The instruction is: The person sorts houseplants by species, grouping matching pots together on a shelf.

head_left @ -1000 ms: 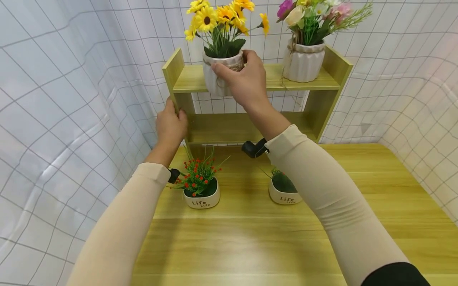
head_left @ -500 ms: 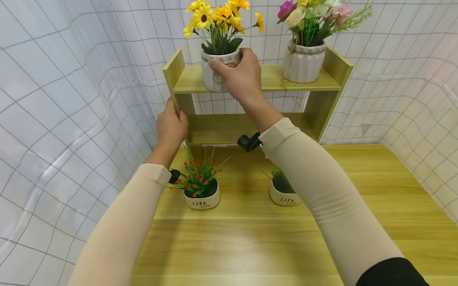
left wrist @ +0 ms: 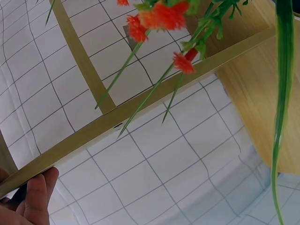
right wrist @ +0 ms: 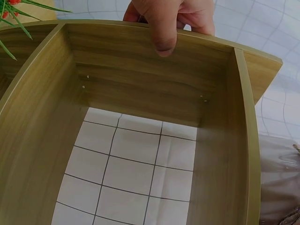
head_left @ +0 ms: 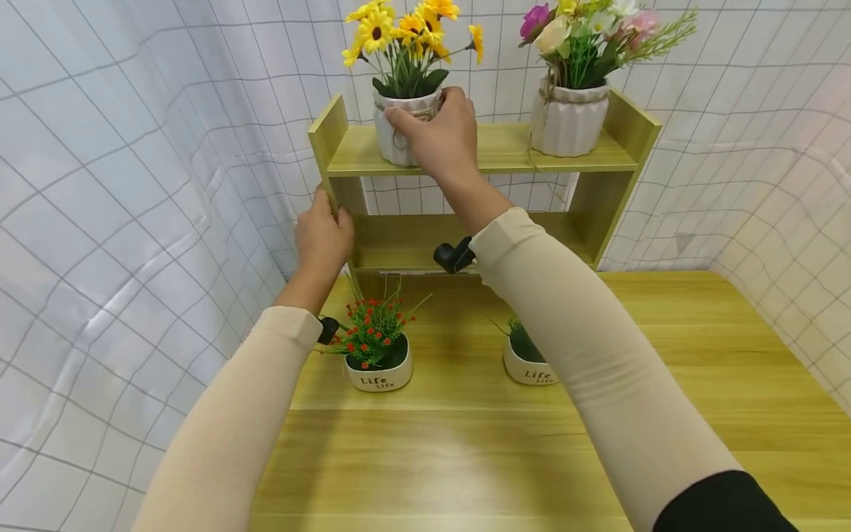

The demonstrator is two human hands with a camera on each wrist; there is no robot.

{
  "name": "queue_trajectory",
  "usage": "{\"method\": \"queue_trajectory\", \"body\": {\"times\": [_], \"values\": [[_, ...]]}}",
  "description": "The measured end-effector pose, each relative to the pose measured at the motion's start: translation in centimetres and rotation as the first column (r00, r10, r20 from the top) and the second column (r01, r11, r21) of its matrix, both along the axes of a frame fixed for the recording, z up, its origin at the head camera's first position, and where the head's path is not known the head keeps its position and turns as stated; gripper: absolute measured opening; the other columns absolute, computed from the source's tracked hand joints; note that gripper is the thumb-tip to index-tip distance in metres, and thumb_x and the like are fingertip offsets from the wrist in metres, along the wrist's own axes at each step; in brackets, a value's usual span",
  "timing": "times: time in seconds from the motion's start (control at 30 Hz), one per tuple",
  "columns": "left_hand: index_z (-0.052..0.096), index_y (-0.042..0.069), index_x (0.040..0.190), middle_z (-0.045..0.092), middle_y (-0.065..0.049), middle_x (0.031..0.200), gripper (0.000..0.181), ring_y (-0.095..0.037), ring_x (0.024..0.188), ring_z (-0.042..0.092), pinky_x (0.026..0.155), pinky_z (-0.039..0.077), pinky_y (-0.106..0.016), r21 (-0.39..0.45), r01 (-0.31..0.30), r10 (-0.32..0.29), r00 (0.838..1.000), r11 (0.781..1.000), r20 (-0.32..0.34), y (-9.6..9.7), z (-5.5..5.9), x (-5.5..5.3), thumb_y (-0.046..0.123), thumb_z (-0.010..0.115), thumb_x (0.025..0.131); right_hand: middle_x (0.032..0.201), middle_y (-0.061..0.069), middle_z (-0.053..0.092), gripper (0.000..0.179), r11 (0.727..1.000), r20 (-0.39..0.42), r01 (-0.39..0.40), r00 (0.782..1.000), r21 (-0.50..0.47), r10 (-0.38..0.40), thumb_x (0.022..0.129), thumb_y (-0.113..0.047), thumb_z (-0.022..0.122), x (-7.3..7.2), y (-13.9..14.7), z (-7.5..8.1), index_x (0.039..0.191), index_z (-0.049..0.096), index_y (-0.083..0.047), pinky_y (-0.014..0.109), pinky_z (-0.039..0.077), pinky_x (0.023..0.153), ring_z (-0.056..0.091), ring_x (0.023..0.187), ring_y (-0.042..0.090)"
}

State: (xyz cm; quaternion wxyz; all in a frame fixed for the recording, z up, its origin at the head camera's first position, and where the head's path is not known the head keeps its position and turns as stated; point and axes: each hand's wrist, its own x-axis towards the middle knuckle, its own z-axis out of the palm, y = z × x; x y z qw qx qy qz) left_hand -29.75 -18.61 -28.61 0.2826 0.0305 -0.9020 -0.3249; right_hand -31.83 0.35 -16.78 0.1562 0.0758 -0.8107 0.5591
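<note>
My right hand (head_left: 444,137) grips a white ribbed flowerpot (head_left: 395,144) of yellow sunflowers (head_left: 399,37) by its upper side, thumb in front and fingers round the right. The pot stands at the left part of the top board of a small wooden shelf (head_left: 482,168), near its front edge. Lower down, my left hand (head_left: 323,240) holds the shelf's left side panel (head_left: 339,188), its thumb on the inner side. Those fingers pinch the panel from both faces in the left wrist view, where the left hand (left wrist: 37,201) shows at the corner, and in the right wrist view too.
A second white pot (head_left: 570,122) with mixed flowers stands at the top board's right end. Two low "Life" planters, one red-flowered (head_left: 379,377) and one (head_left: 528,369) partly behind my right sleeve, sit on the wooden table (head_left: 425,458). Gridded white curtains (head_left: 120,222) surround it.
My right hand has moved the sunflower pot slightly back and left, from overhanging the front edge onto the top board. The left hand keeps its hold on the side panel.
</note>
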Motion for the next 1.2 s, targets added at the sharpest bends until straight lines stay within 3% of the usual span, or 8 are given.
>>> {"method": "queue_trajectory", "body": {"times": [0.27, 0.77, 1.0, 1.2], "values": [[0.051, 0.004, 0.134, 0.066, -0.028, 0.113, 0.037, -0.048, 0.104, 0.063, 0.085, 0.047, -0.059, -0.012, -0.008, 0.007, 1.000, 1.000, -0.029, 0.1, 0.4, -0.2, 0.019, 0.046, 0.100, 0.127, 0.000, 0.045, 0.075, 0.999, 0.012, 0.035, 0.999, 0.001, -0.035, 0.082, -0.049, 0.077, -0.6, -0.5, 0.6, 0.137, 0.042, -0.012, 0.022, 0.045, 0.086, 0.049, 0.111, 0.012], [0.051, 0.005, 0.135, 0.066, -0.027, 0.114, 0.037, -0.048, 0.104, 0.062, 0.085, 0.048, -0.059, -0.005, -0.004, 0.004, 1.000, 1.000, -0.013, 0.1, 0.3, -0.1, 0.020, 0.046, 0.101, 0.134, 0.000, 0.043, 0.085, 0.997, -0.033, 0.069, 0.997, 0.031, -0.067, 0.082, -0.055, 0.074, -0.5, -0.6, -0.2, 0.146, 0.038, -0.012, 0.022, 0.042, 0.090, 0.047, 0.112, 0.012], [0.051, 0.004, 0.134, 0.065, -0.029, 0.113, 0.036, -0.048, 0.104, 0.061, 0.086, 0.047, -0.059, 0.001, 0.002, -0.002, 1.000, 1.000, -0.013, 0.2, 0.3, -0.1, 0.019, 0.046, 0.101, 0.147, 0.001, 0.037, 0.090, 1.000, -0.080, 0.019, 0.997, -0.010, -0.020, 0.084, -0.053, 0.073, 0.5, 0.2, -0.8, 0.153, 0.031, -0.012, 0.020, 0.040, 0.096, 0.043, 0.123, 0.011], [0.052, 0.003, 0.131, 0.066, -0.029, 0.112, 0.035, -0.048, 0.105, 0.062, 0.086, 0.047, -0.058, 0.006, 0.004, -0.004, 1.000, 1.000, -0.017, 0.2, 0.0, -0.1, 0.019, 0.046, 0.101, 0.147, 0.001, 0.040, 0.084, 0.999, -0.159, 0.007, 0.987, -0.049, -0.015, 0.085, -0.049, 0.075, 2.3, 1.4, -1.4, 0.149, 0.038, -0.010, 0.019, 0.037, 0.099, 0.040, 0.129, 0.010]]}}
